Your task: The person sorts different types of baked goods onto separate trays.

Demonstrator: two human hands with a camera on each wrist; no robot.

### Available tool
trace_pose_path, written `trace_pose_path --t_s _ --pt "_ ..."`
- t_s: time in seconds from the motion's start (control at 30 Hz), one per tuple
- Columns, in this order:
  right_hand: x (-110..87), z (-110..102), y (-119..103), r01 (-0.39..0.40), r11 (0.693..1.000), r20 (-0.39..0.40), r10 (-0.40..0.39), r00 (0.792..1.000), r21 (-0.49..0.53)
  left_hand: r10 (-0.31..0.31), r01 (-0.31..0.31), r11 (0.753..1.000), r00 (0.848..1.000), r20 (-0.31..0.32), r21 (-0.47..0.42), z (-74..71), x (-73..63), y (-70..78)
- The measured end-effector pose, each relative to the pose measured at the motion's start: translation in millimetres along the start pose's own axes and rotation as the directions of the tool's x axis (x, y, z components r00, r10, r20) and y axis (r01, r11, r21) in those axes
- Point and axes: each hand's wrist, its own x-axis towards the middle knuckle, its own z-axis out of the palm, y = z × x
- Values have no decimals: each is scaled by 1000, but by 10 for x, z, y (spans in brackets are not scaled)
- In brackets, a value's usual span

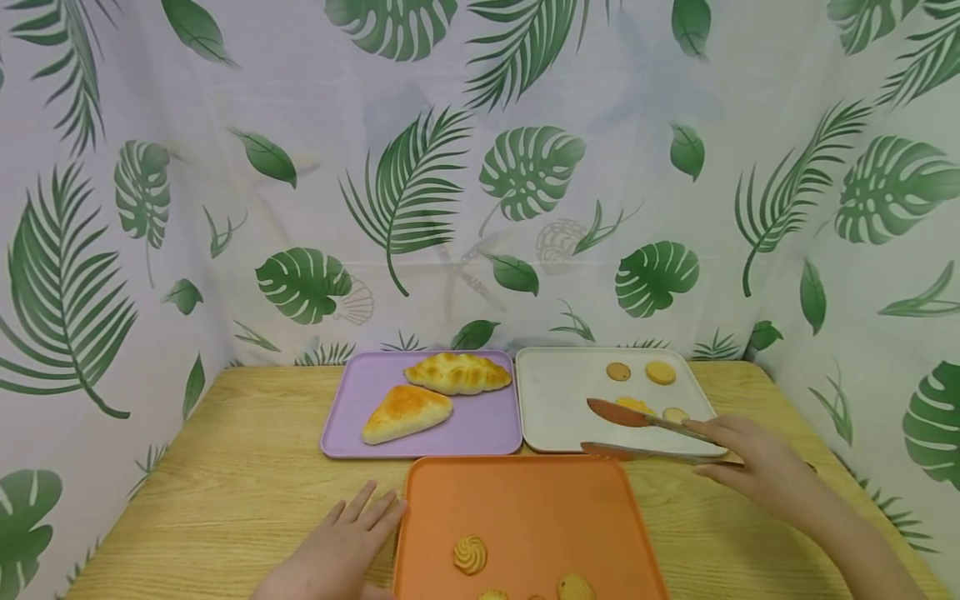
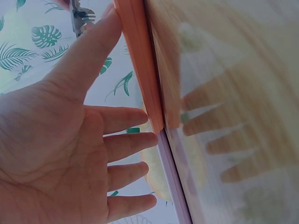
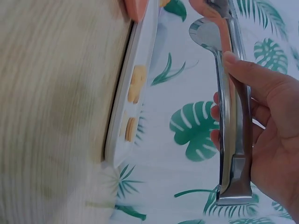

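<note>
One-handed grip on tongs [image 3: 244, 134] w/ R hand [image 1: 761, 471], above far-R white tray [image 1: 555, 392]; prob. light, springy, slick metal, hold mid-arm; plus straight-fingered L hand [image 1: 337, 542] at L rim of orange tray [image 1: 540, 508]

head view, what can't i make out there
Orange tray: near edge cut off by the head view's bottom edge.
Lowest cookies: partly cut off by that same edge.
Yellow piece: partly hidden behind the tongs, head view.
Tongs: gripped part partly covered by the right hand, head view.
</note>
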Motion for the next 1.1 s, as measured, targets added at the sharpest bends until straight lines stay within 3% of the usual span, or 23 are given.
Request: trace_pose_path --t_s 0.13,0.47,0.67,0.9,0.97,1.1 --pt "-35 0 -181 82 996 -18 -82 996 27 3 -3 1000 1000 1 1 1 0 0" --pt "-160 61 -485 201 975 55 -206 977 92 -1 1 1000 1000 0 -1 -4 -6 16" --pt "-295 77 -587 147 981 208 -172 963 131 -2 2 1000 1000 2 0 -9 -7 24" --pt "-357 118 -633 48 986 328 -98 939 159 -1 1 1000 1000 0 -8 -15 -11 27" --pt "-360 121 -640 18 990 352 -68 934 142 3 -3 1000 1000 -3 -8 -15 -19 32" --pt "-338 138 -635 18 993 331 -56 942 117 5 -5 1000 1000 -8 -6 -13 -22 34"
